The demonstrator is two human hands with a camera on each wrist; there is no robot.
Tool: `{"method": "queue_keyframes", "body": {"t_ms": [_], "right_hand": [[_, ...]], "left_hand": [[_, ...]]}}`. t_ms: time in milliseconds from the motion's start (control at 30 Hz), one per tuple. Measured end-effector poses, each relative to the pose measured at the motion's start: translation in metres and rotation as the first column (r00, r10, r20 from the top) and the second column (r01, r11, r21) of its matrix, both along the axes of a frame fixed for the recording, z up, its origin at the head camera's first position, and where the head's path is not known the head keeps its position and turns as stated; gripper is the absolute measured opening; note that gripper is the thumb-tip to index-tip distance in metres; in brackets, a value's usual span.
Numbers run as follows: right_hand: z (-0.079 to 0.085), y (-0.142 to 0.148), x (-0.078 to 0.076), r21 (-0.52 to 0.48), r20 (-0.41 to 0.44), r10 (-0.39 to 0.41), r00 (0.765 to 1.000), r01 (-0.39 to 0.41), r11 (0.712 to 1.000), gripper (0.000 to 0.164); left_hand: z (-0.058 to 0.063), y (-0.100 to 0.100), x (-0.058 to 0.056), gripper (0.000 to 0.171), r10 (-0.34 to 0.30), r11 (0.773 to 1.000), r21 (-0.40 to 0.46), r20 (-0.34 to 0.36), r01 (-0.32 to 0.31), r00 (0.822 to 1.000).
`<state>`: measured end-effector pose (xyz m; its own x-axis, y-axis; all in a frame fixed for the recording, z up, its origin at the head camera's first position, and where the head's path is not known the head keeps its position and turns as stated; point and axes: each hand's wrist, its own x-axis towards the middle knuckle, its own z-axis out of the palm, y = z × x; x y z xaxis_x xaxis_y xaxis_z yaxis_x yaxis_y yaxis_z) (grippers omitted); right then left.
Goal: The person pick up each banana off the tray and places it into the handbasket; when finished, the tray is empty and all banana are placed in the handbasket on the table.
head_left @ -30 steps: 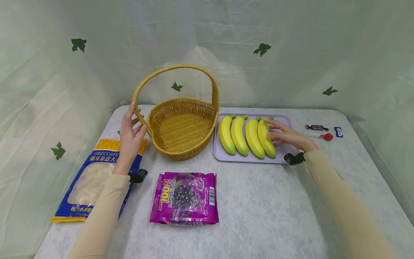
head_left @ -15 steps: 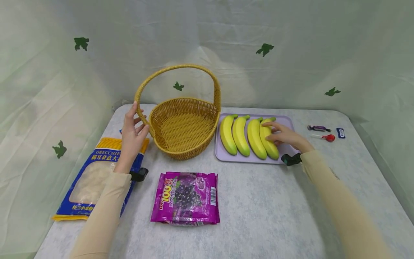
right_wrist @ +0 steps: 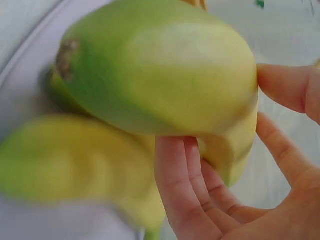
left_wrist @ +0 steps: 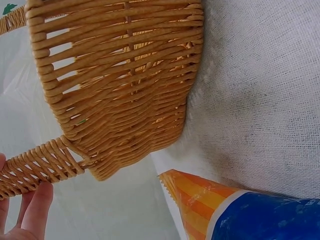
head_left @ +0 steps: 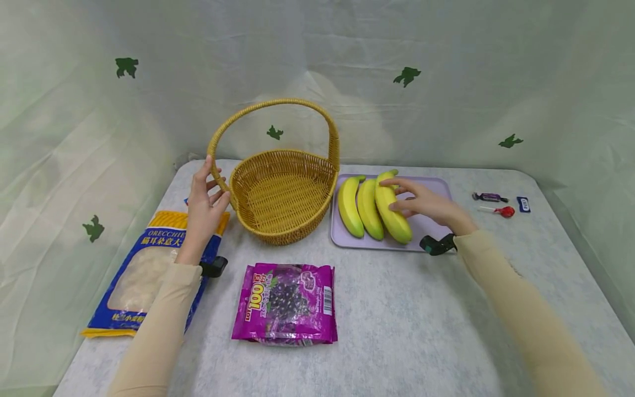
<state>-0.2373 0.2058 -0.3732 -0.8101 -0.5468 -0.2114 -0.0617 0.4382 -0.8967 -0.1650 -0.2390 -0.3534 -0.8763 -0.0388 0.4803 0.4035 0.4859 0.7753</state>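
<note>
A wicker basket [head_left: 280,234] with a tall arched handle [head_left: 324,124] stands at the back left of centre. My left hand [head_left: 200,204] grips the handle's left foot; the left wrist view shows fingertips [left_wrist: 40,205] against the weave. At the right, my right hand [head_left: 429,204] holds a yellow banana [head_left: 392,212] with green at its tip, thumb on one side and fingers on the other. That banana [right_wrist: 170,70] is raised over the lilac tray [head_left: 431,231], covering most of another banana behind it. Two more bananas [head_left: 350,207] lie on the tray's left part.
A blue and yellow pasta bag [head_left: 144,275] lies under the left forearm. Nearer the front is a purple grape candy bag [head_left: 285,303]. A wrapped candy [head_left: 490,197], a red lollipop [head_left: 507,212] and a small blue packet [head_left: 523,204] lie far right.
My right hand has closed on the rightmost banana, lifted it from the tray and moved it left over its neighbour. My left hand stays at the basket handle.
</note>
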Motion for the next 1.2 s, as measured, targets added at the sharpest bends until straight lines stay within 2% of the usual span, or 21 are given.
{"method": "queue_keyframes", "body": {"t_ms": [133,300,533,833,1000,1200], "right_hand": [[0.009,-0.024,0.001,-0.026,-0.010,0.087,0.996,-0.087,0.996,0.057],[0.021,-0.059,0.003,-0.043,-0.034,0.193,0.981,-0.195,0.980,0.056],[0.035,-0.110,-0.001,-0.067,-0.054,0.272,0.961,-0.275,0.959,0.056],[0.034,-0.170,-0.019,-0.130,-0.075,0.265,0.961,-0.273,0.953,0.055],[0.032,-0.197,-0.025,-0.164,-0.061,0.231,0.971,-0.238,0.957,0.056],[0.023,-0.225,-0.028,-0.146,-0.020,0.185,0.982,-0.186,0.972,0.056]], "left_hand": [[0.001,0.001,0.001,0.069,0.002,1.000,-0.004,0.001,-0.002,1.000],[0.003,0.002,0.002,0.069,0.012,1.000,-0.024,0.002,-0.012,1.000],[0.002,0.001,0.002,0.068,0.017,0.999,-0.033,0.002,-0.016,1.000],[0.001,0.002,0.001,0.068,0.014,1.000,-0.023,-0.002,-0.014,1.000],[0.000,0.002,0.002,0.069,0.014,1.000,-0.015,-0.009,-0.014,1.000],[0.001,0.002,0.003,0.069,0.016,1.000,-0.022,-0.012,-0.016,1.000]]}}
